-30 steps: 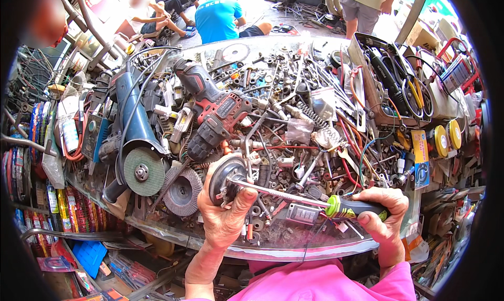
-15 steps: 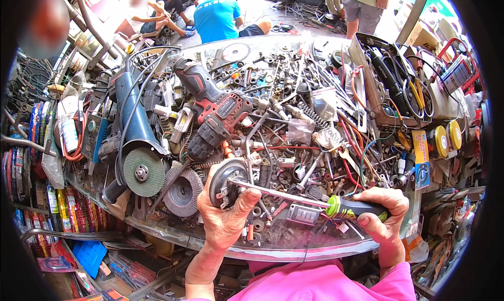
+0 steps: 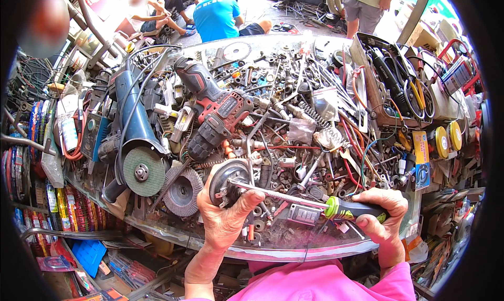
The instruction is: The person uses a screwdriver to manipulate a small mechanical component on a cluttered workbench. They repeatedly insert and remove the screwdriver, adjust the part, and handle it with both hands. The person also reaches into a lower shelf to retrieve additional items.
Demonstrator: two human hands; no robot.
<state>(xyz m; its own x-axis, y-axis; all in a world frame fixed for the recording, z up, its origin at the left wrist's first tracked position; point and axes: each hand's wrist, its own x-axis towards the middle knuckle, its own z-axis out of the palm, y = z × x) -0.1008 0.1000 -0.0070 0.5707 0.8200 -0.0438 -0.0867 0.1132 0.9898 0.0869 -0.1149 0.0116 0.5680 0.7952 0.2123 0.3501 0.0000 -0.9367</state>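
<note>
Over the front of the bench, my left hand (image 3: pixel 223 222) is closed around a round black disc horn (image 3: pixel 233 170), its back with small metal terminals turned toward the right. A screwdriver (image 3: pixel 286 196) with a long metal shaft reaches across from the right, its tip at the middle of the horn's back. Around the end of its black and lime-green handle, the fingers and thumb of my right hand (image 3: pixel 383 212) are closed. My left thumb lies beside the shaft near the tip. Exactly what the tip meets is too small to tell.
A red and black cordless drill (image 3: pixel 226 112), a blue angle grinder (image 3: pixel 131 104) and a flap disc (image 3: pixel 183 192) lie left of centre. Loose bolts, springs and wires cover the glass-edged bench (image 3: pixel 273 254). A tool box (image 3: pixel 362 65) stands right. Several people are beyond the bench.
The screwdriver's handle looks slightly turned in my right hand, its lime-green markings having shifted. Both hands and the horn stay almost in place.
</note>
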